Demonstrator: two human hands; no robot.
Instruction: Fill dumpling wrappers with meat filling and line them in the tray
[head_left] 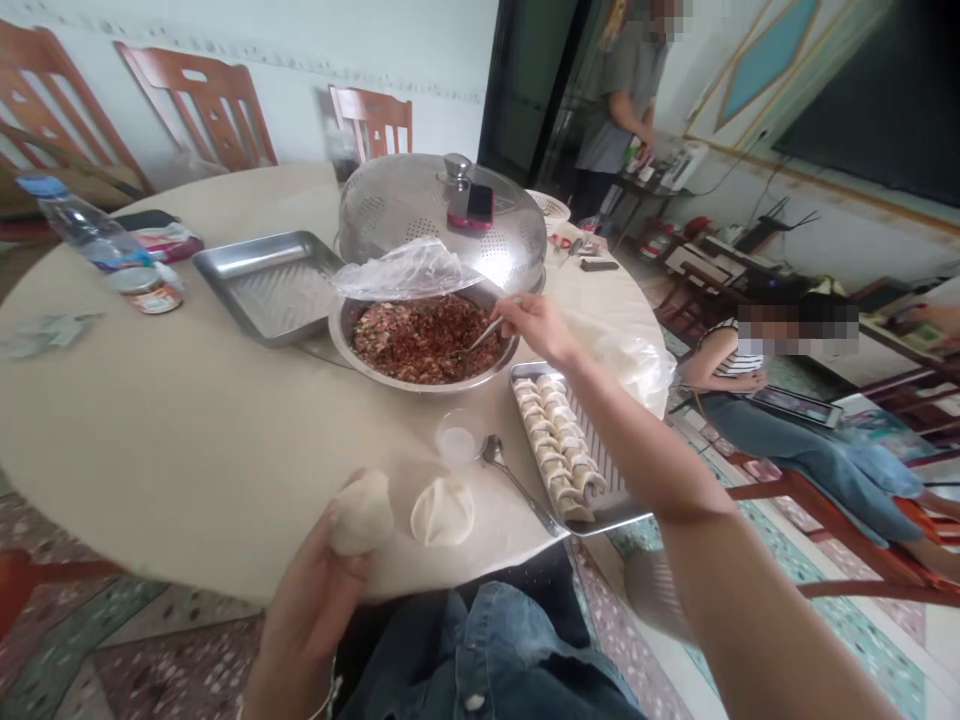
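Observation:
My left hand (330, 570) holds a round dumpling wrapper (363, 512) over the table's near edge. Stretched out to the bowl, my right hand (534, 325) grips the handle of a spoon (484, 336), whose end is in the minced filling (420, 340). The filling sits in a wide metal bowl (349, 365), partly covered by clear plastic film (409, 268). More wrappers (442, 512) lie on the table to the right of my left hand. Near them are a small clear cup (459, 440) and a second spoon (517, 480). Rows of folded dumplings (555, 440) lie on a metal tray (611, 500) under my right forearm.
Behind the bowl stands a perforated metal dome (390, 205) with a phone (472, 206) on it. A metal tray (262, 290), a jar (154, 290) and a bottle (79, 225) are on the left. One person sits at right with a tablet (795, 405); another stands at the back.

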